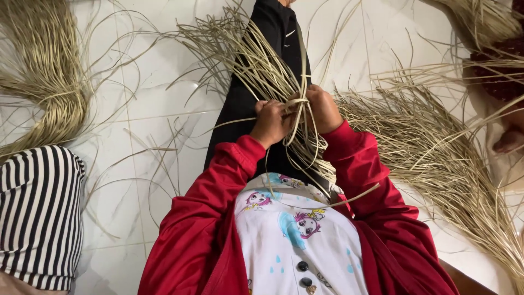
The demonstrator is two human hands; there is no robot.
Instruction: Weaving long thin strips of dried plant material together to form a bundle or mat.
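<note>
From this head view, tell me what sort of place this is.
Probably a home or small workshop floor used for weaving by hand. Bundles of dried straw lie across white floor tiles, both hands, left hand and right hand, grip strands, and another person's striped sleeve sits close by.

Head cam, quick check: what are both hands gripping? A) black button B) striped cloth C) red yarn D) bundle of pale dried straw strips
D: the left hand and right hand both close around the straw strips fanning out over the black-clad leg.
</note>
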